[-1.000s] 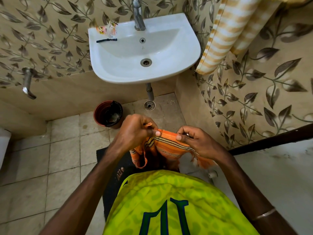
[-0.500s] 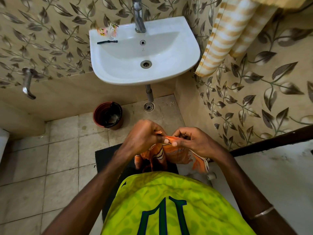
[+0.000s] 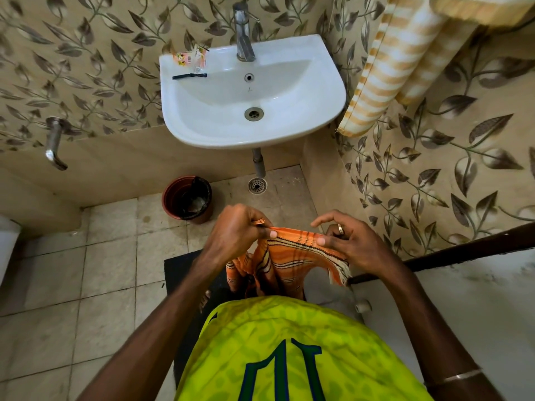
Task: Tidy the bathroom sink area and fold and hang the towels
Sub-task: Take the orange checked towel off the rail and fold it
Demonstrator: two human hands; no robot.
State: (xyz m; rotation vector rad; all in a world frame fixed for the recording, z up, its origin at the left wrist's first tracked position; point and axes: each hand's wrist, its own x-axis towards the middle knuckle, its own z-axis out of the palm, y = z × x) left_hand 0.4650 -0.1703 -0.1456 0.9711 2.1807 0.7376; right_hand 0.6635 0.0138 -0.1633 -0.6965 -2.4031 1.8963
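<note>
Right now the left hand (image 3: 236, 233) pinches one end of the orange striped towel (image 3: 292, 250) along its top edge. The right hand (image 3: 351, 246) holds the other end with its thumb on the cloth, and some of its fingers stick out loose above. The towel is stretched between both hands, in front of the person's yellow-green shirt (image 3: 289, 351), and the rest hangs down in folds. Up on the wall is the white sink (image 3: 327, 94) with a tap (image 3: 243, 33). A black razor (image 3: 189, 77) and a small packet (image 3: 189, 57) lie on its left rim. A yellow and white striped towel (image 3: 388, 70) hangs on the right. A red bin (image 3: 187, 200) stands on the floor under the sink.
</note>
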